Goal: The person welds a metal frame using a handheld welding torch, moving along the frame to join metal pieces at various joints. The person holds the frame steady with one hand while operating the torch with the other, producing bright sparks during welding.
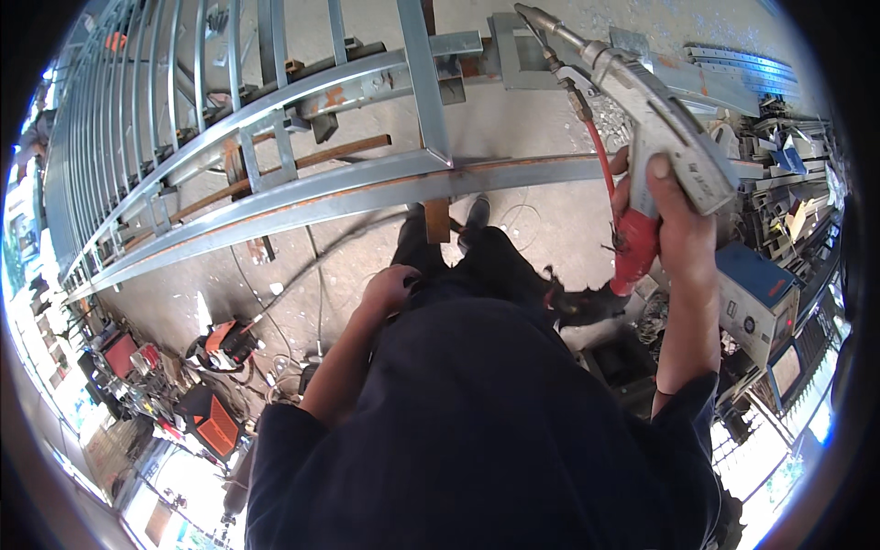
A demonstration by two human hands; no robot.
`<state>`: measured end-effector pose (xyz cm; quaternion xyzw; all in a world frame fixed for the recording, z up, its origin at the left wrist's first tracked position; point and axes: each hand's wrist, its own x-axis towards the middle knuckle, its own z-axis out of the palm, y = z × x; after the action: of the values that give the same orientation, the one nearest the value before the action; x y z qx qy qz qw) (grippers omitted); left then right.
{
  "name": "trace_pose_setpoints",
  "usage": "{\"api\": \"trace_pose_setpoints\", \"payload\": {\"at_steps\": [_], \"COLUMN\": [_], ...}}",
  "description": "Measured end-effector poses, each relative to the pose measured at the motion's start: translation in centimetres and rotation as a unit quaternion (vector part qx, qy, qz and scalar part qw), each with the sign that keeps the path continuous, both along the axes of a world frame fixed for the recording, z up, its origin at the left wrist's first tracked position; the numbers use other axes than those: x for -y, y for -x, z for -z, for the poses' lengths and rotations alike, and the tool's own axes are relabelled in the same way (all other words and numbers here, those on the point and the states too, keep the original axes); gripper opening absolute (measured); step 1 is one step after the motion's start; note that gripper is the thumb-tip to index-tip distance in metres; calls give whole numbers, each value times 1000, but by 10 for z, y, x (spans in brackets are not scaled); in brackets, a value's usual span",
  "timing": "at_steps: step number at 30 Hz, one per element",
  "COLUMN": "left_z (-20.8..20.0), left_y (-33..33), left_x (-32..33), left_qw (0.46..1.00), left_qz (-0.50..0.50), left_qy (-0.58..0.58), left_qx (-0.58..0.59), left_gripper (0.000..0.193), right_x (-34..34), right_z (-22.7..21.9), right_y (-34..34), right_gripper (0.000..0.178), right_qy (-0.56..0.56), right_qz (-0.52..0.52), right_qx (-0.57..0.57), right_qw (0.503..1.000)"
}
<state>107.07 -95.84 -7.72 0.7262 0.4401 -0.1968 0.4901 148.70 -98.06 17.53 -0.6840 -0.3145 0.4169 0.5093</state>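
Raised at the right, my right hand (674, 211) is closed around the grip of a silver pistol-shaped gun (655, 101). Its long body narrows to a nozzle pointing to the far left, and red wrapping covers the lower grip. A red hose (600, 147) with metal fittings runs alongside the barrel; I cannot tell the gun's exact kind. My left hand (390, 289) is low against my dark trousers, its fingers curled in. Whatever those fingers hold, if anything, is hidden. Ahead of my feet lies a large galvanized steel frame (367, 183) with many parallel bars.
Cables (316, 266) trail over the concrete floor. An orange-and-black machine (215, 422) and assorted tools stand at the lower left. To the right are a blue-topped box (756, 293) and stacked metal lengths (779, 192). A rusty bar (438, 222) juts toward my legs.
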Motion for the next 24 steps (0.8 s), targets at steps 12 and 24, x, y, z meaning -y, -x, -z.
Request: {"api": "trace_pose_setpoints", "payload": {"at_steps": [12,24], "left_z": [-127,-49], "left_y": [-224,-336], "left_x": [-309,-368], "left_qw": [973,863], "left_qz": [63,453], "left_qy": [-180,-180], "left_qx": [132,131], "left_gripper": [43,39], "right_x": [-1,-30], "right_z": [64,76], "right_y": [53,113], "right_gripper": [32,43], "right_qy": [137,134], "right_qz": [56,81], "right_qx": [-64,2], "right_qw": [987,988]}}
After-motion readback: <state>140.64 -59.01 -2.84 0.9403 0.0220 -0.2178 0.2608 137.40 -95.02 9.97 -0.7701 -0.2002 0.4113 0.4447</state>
